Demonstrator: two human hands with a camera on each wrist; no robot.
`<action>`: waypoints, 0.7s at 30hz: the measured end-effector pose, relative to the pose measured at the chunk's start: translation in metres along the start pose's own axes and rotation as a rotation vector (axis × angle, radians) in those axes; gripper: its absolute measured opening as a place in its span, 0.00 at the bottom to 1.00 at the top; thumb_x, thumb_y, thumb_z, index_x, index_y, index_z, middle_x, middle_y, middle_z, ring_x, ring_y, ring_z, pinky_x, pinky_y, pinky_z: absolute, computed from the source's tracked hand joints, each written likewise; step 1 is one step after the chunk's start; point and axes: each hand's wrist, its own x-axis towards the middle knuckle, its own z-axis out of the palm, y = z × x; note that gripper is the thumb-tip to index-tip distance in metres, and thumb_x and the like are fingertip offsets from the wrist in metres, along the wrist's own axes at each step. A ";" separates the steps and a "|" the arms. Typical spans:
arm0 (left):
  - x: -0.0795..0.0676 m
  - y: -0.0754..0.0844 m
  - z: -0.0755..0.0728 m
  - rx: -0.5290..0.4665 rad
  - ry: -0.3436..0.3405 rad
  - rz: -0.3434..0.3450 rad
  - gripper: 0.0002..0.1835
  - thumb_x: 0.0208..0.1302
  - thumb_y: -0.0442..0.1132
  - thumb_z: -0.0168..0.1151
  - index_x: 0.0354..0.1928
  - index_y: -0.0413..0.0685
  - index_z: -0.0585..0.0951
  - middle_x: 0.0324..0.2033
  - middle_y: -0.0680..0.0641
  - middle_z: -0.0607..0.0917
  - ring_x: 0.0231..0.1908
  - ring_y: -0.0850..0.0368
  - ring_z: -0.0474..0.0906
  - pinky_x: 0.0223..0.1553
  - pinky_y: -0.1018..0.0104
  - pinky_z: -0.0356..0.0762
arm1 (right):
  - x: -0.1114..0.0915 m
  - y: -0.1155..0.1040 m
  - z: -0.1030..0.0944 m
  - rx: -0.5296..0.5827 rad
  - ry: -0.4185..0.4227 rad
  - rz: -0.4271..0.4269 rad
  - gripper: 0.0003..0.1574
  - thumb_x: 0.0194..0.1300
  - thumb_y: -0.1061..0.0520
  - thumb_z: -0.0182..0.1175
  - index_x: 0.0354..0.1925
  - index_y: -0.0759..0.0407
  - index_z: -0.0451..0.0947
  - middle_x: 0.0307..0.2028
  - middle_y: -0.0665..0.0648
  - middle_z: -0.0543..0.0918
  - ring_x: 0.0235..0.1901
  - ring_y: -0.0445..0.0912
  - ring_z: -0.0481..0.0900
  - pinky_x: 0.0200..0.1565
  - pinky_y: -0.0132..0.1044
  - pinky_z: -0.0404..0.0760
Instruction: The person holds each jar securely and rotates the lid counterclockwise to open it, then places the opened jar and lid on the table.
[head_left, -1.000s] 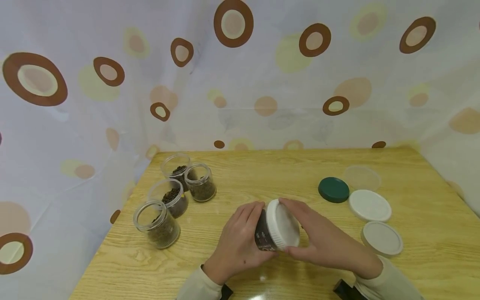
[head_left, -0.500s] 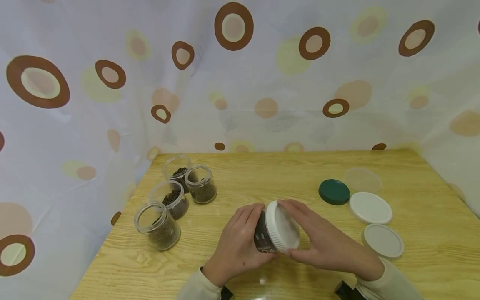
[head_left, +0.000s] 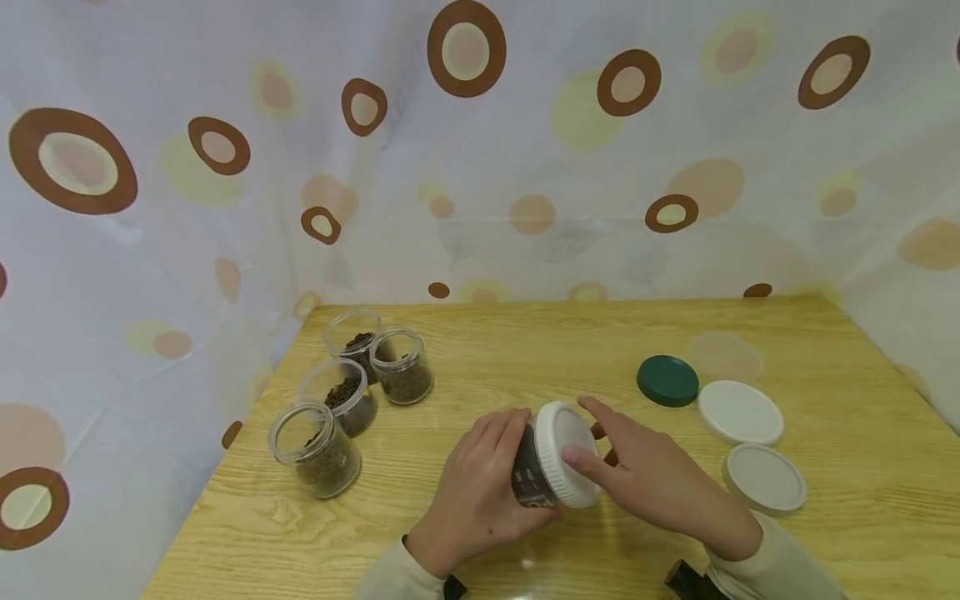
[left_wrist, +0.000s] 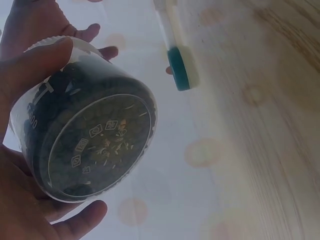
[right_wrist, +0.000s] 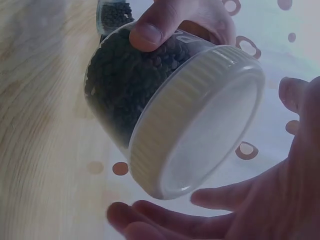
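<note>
My left hand [head_left: 480, 483] grips a clear jar [right_wrist: 125, 85] filled with dark pellet-like pieces, tilted so its white ribbed lid [head_left: 553, 446] faces right. Fingers and thumb wrap the jar's body, as the left wrist view shows from the base, where small pale bits lie against the bottom. White printing runs along the jar's side. The right hand [head_left: 660, 479] is at the lid with its fingers spread and loosely bent. In the right wrist view a gap shows between its thumb and the lid, while other fingertips come close to the lid's lower rim.
Several clear lidless jars [head_left: 326, 462] with dark contents stand at the table's left. At right lie a green lid [head_left: 667, 381], a translucent lid [head_left: 726, 357], a white lid [head_left: 740, 412] and another pale lid [head_left: 765, 477]. A patterned curtain [head_left: 525, 150] hangs behind the table.
The right hand has loosened from the lid's edge; its fingers have shifted to the right and its thumb has risen across the lid's face. The left hand keeps holding the jar in nearly the same place.
</note>
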 end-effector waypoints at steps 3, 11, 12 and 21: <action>0.000 0.002 0.000 0.011 -0.002 0.011 0.54 0.34 0.63 0.81 0.64 0.44 0.72 0.55 0.48 0.81 0.56 0.54 0.79 0.56 0.60 0.80 | 0.001 -0.002 0.003 -0.030 -0.013 0.022 0.54 0.67 0.26 0.52 0.75 0.58 0.56 0.54 0.58 0.82 0.42 0.42 0.82 0.39 0.40 0.81; 0.001 0.003 -0.004 -0.018 -0.022 0.005 0.54 0.35 0.63 0.80 0.65 0.43 0.72 0.56 0.48 0.81 0.57 0.54 0.78 0.57 0.61 0.80 | -0.004 0.001 0.004 -0.072 0.043 -0.176 0.58 0.57 0.30 0.65 0.76 0.51 0.55 0.66 0.59 0.72 0.49 0.46 0.79 0.40 0.37 0.81; 0.001 0.002 -0.004 -0.030 -0.024 0.000 0.54 0.35 0.62 0.81 0.65 0.43 0.72 0.56 0.48 0.81 0.57 0.54 0.78 0.57 0.61 0.80 | -0.004 0.002 0.005 -0.089 0.062 -0.232 0.58 0.56 0.32 0.67 0.76 0.49 0.55 0.66 0.58 0.72 0.50 0.46 0.79 0.40 0.37 0.80; 0.000 0.000 -0.005 -0.081 -0.044 -0.024 0.54 0.33 0.59 0.81 0.65 0.43 0.72 0.56 0.48 0.81 0.58 0.54 0.77 0.58 0.62 0.79 | -0.001 0.009 0.005 -0.137 0.122 -0.485 0.63 0.47 0.51 0.73 0.76 0.44 0.52 0.68 0.53 0.67 0.55 0.46 0.75 0.44 0.37 0.82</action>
